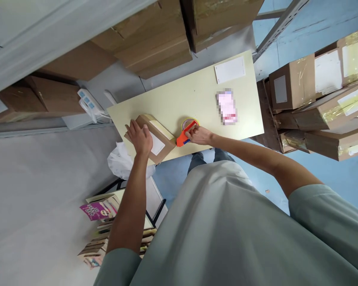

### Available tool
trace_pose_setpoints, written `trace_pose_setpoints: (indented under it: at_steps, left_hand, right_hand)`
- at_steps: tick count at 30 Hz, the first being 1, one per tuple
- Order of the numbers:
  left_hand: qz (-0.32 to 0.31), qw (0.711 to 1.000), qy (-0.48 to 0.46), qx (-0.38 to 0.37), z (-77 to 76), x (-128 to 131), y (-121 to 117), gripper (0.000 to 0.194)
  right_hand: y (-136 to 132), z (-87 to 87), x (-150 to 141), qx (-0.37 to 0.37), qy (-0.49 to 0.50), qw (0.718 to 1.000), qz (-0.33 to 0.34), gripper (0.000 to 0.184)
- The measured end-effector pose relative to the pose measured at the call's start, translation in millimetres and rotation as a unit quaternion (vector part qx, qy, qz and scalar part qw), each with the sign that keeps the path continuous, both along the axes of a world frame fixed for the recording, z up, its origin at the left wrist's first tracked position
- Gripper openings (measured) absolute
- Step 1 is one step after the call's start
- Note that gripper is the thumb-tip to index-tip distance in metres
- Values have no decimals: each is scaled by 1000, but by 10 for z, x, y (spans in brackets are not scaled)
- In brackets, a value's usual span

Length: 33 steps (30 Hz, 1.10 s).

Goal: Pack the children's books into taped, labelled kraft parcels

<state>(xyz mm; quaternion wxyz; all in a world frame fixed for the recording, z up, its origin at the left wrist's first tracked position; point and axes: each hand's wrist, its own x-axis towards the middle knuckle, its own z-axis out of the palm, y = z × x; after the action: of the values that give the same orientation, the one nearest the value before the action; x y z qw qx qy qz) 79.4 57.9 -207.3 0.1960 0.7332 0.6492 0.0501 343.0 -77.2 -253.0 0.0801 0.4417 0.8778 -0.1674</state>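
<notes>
A cardboard box (166,152) with a white label (156,143) and a pale tape strip lies slanted on the left part of the cream table (179,99). My left hand (141,137) rests on its left end, fingers stretched out over the cardboard. Beside the box's right end, my right hand (199,135) is wrapped around an orange tape dispenser (182,138) carrying a roll of tape. The dispenser's front tip is at the box's right edge; whether tape is stuck there I cannot make out.
A white sheet (230,70) and a blurred pink item (227,106) lie on the table's right side. Taped cartons (301,81) are stacked at right. More boxes (155,43) stand behind the table. A white plastic bag (119,161) and books (100,208) are at lower left.
</notes>
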Motion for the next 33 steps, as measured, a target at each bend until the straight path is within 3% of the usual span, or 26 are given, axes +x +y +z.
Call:
trace_pose_setpoints:
  at_steps: [3, 7, 10, 13, 17, 21, 26, 29, 33]
  left_hand:
    - [-48, 998, 27, -7, -28, 104, -47, 67]
    - [-127, 992, 17, -1, 11, 276, -432, 62]
    - [-135, 991, 7, 8, 1, 342, -663, 61]
    - [-134, 991, 5, 15, -45, 353, -749, 61]
    - [-136, 991, 4, 9, -86, 329, -752, 60]
    - [-141, 990, -1, 9, -100, 306, -746, 61]
    - [-145, 989, -10, 9, -122, 292, -740, 63]
    - [-147, 989, -10, 4, -128, 294, -736, 64]
    - [-146, 989, -8, -4, -112, 317, -750, 63]
  right_hand:
    - [-108, 33, -331, -18, 19, 999, 23, 45]
    - [-265, 110, -744, -51, 75, 995, 40, 39]
    - [-339, 187, -952, -57, 100, 993, 33, 35]
    - [-347, 237, -1035, -68, 101, 992, 23, 34]
    - [-198, 208, -861, -87, 84, 992, -27, 38]
    - [144, 134, -303, -112, 44, 986, -113, 41]
    - [548, 165, 339, -88, -4, 974, -210, 46]
    - [687, 187, 378, -76, -13, 977, -197, 45]
    - [788, 139, 211, -46, -15, 983, -177, 44]
